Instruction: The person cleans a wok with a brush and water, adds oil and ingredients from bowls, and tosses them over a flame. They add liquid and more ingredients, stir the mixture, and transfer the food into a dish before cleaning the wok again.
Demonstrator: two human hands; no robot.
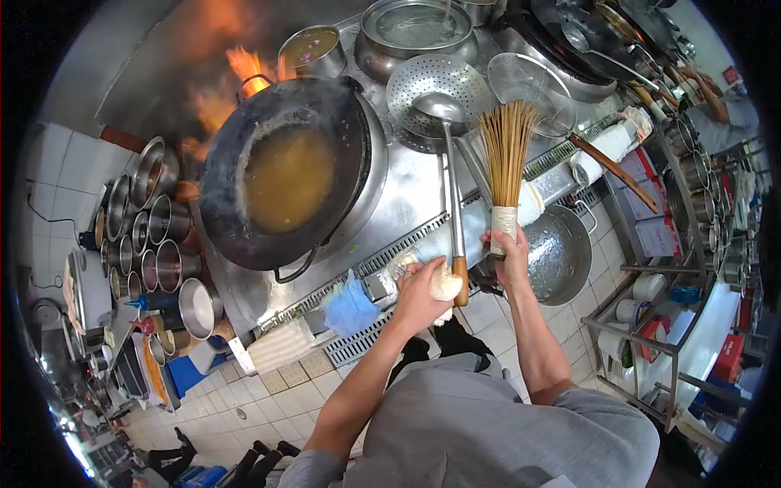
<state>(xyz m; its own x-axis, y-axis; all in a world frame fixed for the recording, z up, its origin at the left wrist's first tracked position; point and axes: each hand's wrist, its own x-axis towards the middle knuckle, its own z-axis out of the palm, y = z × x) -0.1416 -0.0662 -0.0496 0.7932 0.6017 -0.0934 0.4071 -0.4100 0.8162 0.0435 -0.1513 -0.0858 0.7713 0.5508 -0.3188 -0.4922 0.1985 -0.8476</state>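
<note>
My right hand [512, 262] grips a bamboo wok brush [506, 159] by its wrapped handle, bristles pointing up and away from me. In my left hand [417, 291], a bunched off-white cloth [445, 286] is held beside the wooden handle of a ladle [452, 195]. The ladle's bowl rests on a perforated strainer [433, 91]. To the left, a large black wok [224, 187] holds brownish, cloudy liquid [290, 179], with flames [232, 85] rising behind its far left rim.
A wire skimmer [533, 89] with a wooden handle lies right of the strainer. Pots of liquid [417, 32] stand at the back. A blue cloth [351, 307] lies on the stove's front edge. Below right sits a wet metal pan [561, 252]. Stacked metal bowls [167, 264] crowd the left.
</note>
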